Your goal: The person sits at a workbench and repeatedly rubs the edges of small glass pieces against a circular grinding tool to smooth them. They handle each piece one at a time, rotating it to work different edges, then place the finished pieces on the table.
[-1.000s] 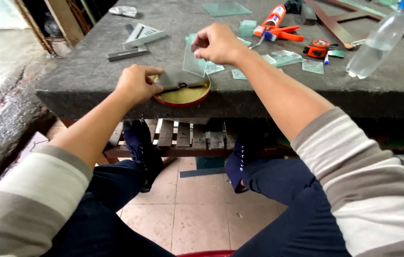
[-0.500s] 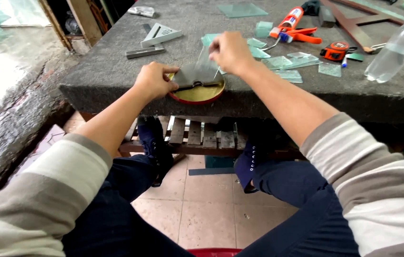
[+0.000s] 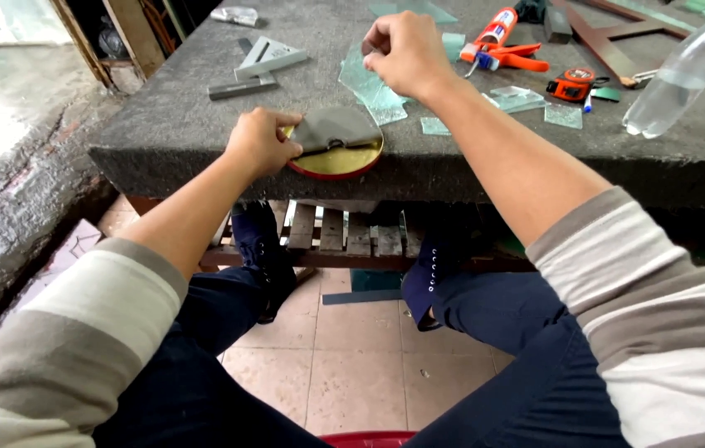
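At the near edge of the grey felt-covered workbench (image 3: 170,133), the left hand (image 3: 263,143) is pressed on a folded grey cloth (image 3: 334,129) that lies across a shallow round tin (image 3: 337,159) with a red rim and yellow inside; its fingers pinch the cloth's left end, much as they did half a second ago. What has changed is the right hand (image 3: 406,54): it has lifted and drawn slightly back from the tin, and now hangs clenched above a pale green glass offcut (image 3: 371,87), the fingers curled shut on something too small to make out, perhaps the offcut's top edge. So the cloth and tin stay anchored at the bench edge while the glass piece just behind them is being handled. Small glass scraps (image 3: 564,114) lie scattered to the right, close enough to crowd any sliding of the offcut. Beyond them sit an orange tape measure (image 3: 570,85), an orange caulking gun with its tube (image 3: 502,46) and a clear plastic water bottle (image 3: 684,70). Farther left lie a metal set square (image 3: 265,56) and a flat metal bar (image 3: 242,87).
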